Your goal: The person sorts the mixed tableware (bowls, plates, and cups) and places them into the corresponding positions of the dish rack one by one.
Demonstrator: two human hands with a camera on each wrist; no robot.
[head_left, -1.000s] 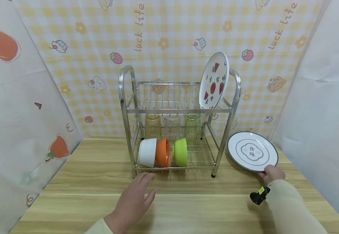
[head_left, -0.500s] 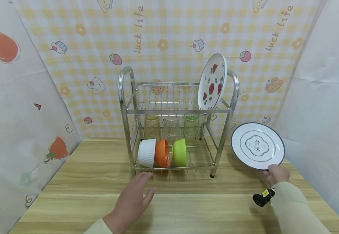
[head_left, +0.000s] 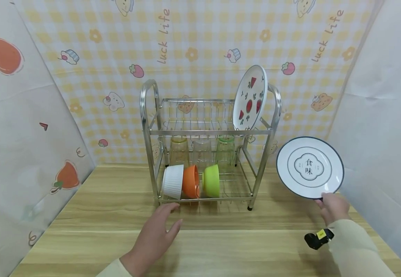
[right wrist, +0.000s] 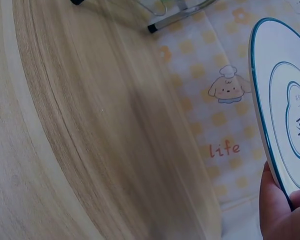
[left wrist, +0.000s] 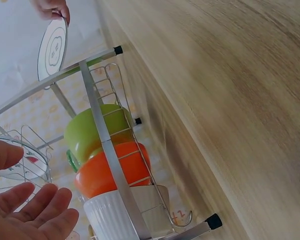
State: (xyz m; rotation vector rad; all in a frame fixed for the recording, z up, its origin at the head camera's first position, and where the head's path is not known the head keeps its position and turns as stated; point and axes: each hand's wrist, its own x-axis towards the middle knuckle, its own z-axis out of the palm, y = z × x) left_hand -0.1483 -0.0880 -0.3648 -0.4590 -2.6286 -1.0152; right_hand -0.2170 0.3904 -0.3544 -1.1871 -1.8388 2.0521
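My right hand pinches the lower rim of a white plate with a dark blue edge and printed characters. The plate is held up off the table, right of the dish rack, its face tilted towards me. In the right wrist view the thumb lies on the face of the plate and fingers are behind it. My left hand hovers in front of the rack's lower left corner, fingers extended and holding nothing. The steel dish rack has two tiers; a watermelon-patterned plate stands at the right of its upper tier.
On the lower tier lie a white ribbed bowl, an orange bowl and a green bowl on their sides. Behind them stand a yellowish glass, a clear glass and a green glass. Patterned cloth walls enclose the wooden table.
The right hand has raised the white plate and shifted it a little to the right, turning its face more towards me. My left hand has barely moved.
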